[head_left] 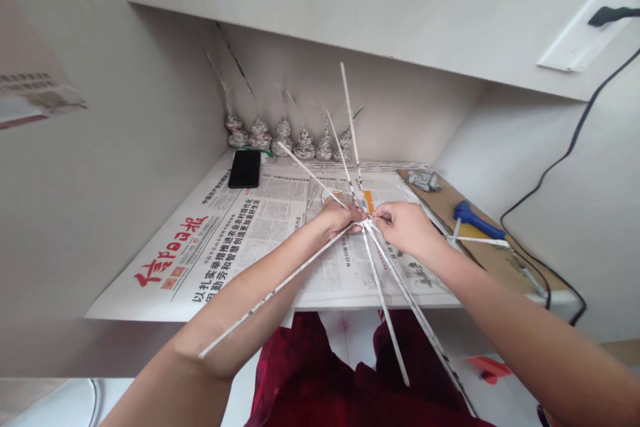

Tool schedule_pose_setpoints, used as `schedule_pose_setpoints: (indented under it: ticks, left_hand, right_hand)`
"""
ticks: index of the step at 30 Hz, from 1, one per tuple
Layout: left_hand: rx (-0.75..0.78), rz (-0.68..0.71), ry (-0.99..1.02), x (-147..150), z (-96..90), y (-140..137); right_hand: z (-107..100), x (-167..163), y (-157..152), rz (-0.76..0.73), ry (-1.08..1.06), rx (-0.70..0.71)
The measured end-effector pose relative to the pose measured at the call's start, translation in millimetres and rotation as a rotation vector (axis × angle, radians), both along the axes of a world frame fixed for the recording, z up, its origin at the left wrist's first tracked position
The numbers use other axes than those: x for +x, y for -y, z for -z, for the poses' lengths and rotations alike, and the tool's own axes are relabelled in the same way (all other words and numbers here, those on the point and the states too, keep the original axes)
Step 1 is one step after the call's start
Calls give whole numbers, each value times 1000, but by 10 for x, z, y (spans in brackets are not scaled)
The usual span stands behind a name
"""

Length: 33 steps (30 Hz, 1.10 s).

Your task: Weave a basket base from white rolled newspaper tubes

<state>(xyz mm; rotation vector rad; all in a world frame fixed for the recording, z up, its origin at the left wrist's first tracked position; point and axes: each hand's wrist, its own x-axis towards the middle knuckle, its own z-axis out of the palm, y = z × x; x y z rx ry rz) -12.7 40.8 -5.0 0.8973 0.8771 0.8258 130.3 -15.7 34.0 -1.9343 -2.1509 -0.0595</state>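
Several thin rolled-newspaper sticks (383,293) cross at one centre and spread out like spokes above the table's front half. My left hand (341,217) is closed round the crossing from the left, fingers pressed on the sticks. On the other side my right hand (400,223) pinches a stick close to the same centre, thumb and forefinger together. Some spokes point up toward the back wall, one runs down along my left forearm, and others hang over the front edge above my lap. The exact weave at the centre is partly hidden by my fingers.
Newspaper sheets (235,240) cover the table. A black phone (245,169) lies at the back left, before several woven paper gourds (283,137) along the wall. Loose paper sticks (360,167) lie behind. At right, a blue glue gun (477,221) rests on cardboard (520,273), with a black cord (550,173).
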Motion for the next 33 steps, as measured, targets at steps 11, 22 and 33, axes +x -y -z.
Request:
schedule_pose_setpoints:
  ticks: [11, 22, 33]
  left_hand:
    - [66, -88, -28, 70, 85, -35]
    - [115, -92, -11, 54, 89, -50]
    - [97, -30, -11, 37, 72, -42]
  right_hand:
    - [131, -85, 127, -33, -37, 56]
    - [177, 20, 220, -98, -78, 150]
    - [261, 95, 231, -71, -227, 155]
